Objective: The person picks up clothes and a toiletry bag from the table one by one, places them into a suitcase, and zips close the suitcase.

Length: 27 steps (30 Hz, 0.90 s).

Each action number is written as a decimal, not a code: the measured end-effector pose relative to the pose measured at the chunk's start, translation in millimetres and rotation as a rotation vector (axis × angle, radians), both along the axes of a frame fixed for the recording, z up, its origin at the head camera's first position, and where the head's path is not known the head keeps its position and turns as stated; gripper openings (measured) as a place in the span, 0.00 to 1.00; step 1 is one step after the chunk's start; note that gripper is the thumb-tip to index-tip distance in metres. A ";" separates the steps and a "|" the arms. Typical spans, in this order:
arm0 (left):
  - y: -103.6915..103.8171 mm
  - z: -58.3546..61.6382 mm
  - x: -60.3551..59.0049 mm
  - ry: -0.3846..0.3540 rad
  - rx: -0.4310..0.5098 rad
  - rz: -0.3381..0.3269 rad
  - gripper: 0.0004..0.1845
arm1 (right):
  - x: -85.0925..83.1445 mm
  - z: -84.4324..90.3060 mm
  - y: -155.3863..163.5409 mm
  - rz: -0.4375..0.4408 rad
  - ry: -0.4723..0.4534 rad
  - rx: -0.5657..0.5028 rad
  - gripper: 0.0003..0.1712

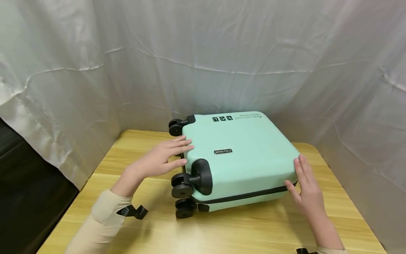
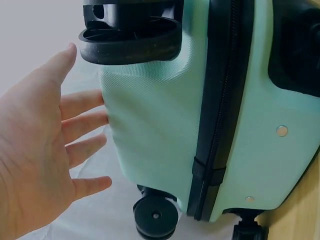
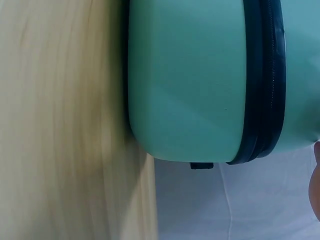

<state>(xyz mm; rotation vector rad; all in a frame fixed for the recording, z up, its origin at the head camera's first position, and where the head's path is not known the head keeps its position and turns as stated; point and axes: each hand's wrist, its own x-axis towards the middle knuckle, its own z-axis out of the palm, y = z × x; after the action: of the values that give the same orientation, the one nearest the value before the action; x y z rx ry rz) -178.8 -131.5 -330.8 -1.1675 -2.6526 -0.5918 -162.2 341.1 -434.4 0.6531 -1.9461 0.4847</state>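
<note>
suitcase [image 1: 241,155] on table [image 1: 152,225], hands [image 1: 158,160] flanking

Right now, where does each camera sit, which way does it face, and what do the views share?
Head: above, looking forward and down at the mint suitcase lying flat on the wooden table; left hand, right hand and both sleeves show.
Left wrist: faces the wheeled end; open palm shows.
Right wrist: faces the suitcase corner; only a sliver of hand.
All share the suitcase's black zipper seam.

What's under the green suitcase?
The suitcase lies flat on a wooden table. Bare wood shows all round it; the patch right beneath is covered. What's inside is hidden too, since the zip looks closed.
</note>
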 end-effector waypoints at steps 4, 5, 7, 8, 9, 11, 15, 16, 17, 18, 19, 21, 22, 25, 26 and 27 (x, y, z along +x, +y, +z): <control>6.4 -1.9 7.4 0.054 0.001 -0.010 0.28 | -7.4 -0.8 7.5 -0.015 -0.041 -0.009 0.42; 8.0 -2.3 9.3 0.063 -0.002 -0.011 0.28 | -9.2 -0.7 9.1 -0.019 -0.058 -0.011 0.43; 11.4 -3.2 12.8 0.084 -0.013 -0.009 0.28 | -13.1 -0.6 12.4 -0.026 -0.093 -0.019 0.43; 13.1 -3.8 14.4 0.095 -0.019 -0.008 0.28 | -14.9 -0.4 14.0 -0.028 -0.112 -0.024 0.44; 14.9 -4.3 15.9 0.105 -0.024 -0.009 0.28 | -16.3 -0.1 16.0 -0.032 -0.135 -0.027 0.44; 18.7 -5.0 19.0 0.120 -0.032 -0.010 0.28 | -18.0 0.5 20.0 -0.040 -0.188 -0.031 0.45; 24.3 -6.5 21.5 0.135 -0.010 -0.019 0.27 | -17.1 2.2 26.3 -0.036 -0.269 -0.038 0.45; 25.3 -6.7 20.8 0.135 0.008 -0.024 0.26 | -16.1 2.6 27.3 -0.039 -0.284 -0.037 0.44; 26.0 -6.8 19.5 0.135 0.029 -0.029 0.25 | -15.0 3.0 28.1 -0.042 -0.295 -0.036 0.44; 26.3 -6.8 17.8 0.141 0.047 -0.033 0.24 | -13.9 3.6 28.6 -0.046 -0.306 -0.033 0.43; 26.3 -6.6 16.1 0.146 0.067 -0.037 0.22 | -12.8 4.2 28.9 -0.054 -0.318 -0.025 0.43; 25.9 -6.0 11.7 0.162 0.093 -0.038 0.21 | -10.8 5.6 28.7 -0.070 -0.335 -0.005 0.42; 25.3 -5.9 9.4 0.175 0.097 -0.034 0.21 | -9.6 6.0 28.2 -0.073 -0.341 0.005 0.42; 22.2 -5.9 1.3 0.199 0.094 -0.016 0.22 | -5.7 6.7 25.9 -0.069 -0.333 0.028 0.42; 21.0 -6.1 -2.3 0.202 0.093 -0.006 0.23 | -4.0 6.3 24.9 -0.063 -0.318 0.034 0.43; 19.7 -6.3 -6.0 0.202 0.094 0.001 0.24 | -2.2 5.7 23.9 -0.057 -0.302 0.040 0.43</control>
<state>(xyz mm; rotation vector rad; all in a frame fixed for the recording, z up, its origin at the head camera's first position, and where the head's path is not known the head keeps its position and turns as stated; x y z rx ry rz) -184.8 -111.7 -337.1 -1.1344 -2.4304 -0.5596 -164.4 365.1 -428.7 0.5728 -2.2571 0.5335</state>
